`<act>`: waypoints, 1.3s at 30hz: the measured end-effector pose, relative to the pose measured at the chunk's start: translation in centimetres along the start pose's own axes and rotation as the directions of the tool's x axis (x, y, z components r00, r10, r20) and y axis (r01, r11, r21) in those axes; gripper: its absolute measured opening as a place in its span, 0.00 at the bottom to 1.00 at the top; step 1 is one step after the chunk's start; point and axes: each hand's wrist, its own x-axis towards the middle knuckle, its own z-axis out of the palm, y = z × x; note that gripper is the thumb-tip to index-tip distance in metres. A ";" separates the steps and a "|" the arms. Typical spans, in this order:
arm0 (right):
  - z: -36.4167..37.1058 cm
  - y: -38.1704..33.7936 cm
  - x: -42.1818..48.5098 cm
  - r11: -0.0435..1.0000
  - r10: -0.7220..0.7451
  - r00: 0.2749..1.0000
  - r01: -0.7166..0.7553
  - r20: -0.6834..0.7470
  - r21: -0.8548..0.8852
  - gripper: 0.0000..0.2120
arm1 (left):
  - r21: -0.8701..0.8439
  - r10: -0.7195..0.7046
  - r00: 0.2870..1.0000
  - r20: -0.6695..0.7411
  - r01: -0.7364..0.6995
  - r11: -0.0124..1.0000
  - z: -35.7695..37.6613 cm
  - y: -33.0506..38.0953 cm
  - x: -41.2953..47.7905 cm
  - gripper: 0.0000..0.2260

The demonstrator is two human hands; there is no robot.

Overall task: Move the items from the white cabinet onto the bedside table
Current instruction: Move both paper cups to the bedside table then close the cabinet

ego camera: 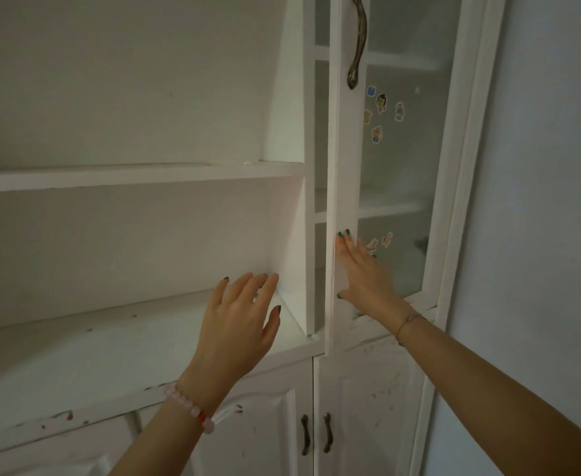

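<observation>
The white cabinet (138,176) fills the view, its open shelves on the left bare of items. A glass door (342,166) stands on the right, with a bronze handle (357,42) near the top. My right hand (364,273) lies flat with straight fingers against the door's left frame. My left hand (244,314) hovers open, fingers spread, over the right end of the lower shelf (93,341), holding nothing. Behind the glass I see only bare shelves. The bedside table is out of view.
Several small cartoon stickers (381,111) dot the glass pane. Below the shelf are two lower cabinet doors with dark handles (316,434). A plain wall (539,201) runs along the right side. The shelf's front edge is chipped and stained.
</observation>
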 end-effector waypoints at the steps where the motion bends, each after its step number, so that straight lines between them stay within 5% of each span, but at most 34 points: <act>1: 0.2 0.0 0.2 1.000 0.000 1.000 0.000 0.000 -0.016 0.53 | -0.001 -0.001 1.000 -0.004 0.001 1.000 0.1 -0.1 0.0 0.21; 15: 1.9 0.4 2.3 0.998 -0.067 0.997 0.067 -0.038 -0.017 0.53 | 0.036 -0.036 0.999 -0.003 0.037 0.999 1.8 0.6 0.3 0.21; 20: 1.8 1.3 2.4 0.988 -0.144 0.968 0.128 -0.207 -0.089 0.44 | 0.043 -0.062 0.998 0.001 0.061 0.997 2.2 2.4 0.9 0.20; 27: 2.7 1.8 3.9 0.972 -0.208 0.969 0.190 -0.131 -0.138 0.57 | 0.071 -0.103 0.995 -0.021 0.104 0.992 2.4 4.0 1.5 0.20; 39: 5.2 3.1 5.9 0.963 -0.269 0.929 0.256 -0.255 -0.083 0.66 | 0.122 -0.168 0.986 0.008 0.166 0.979 4.5 3.4 2.0 0.20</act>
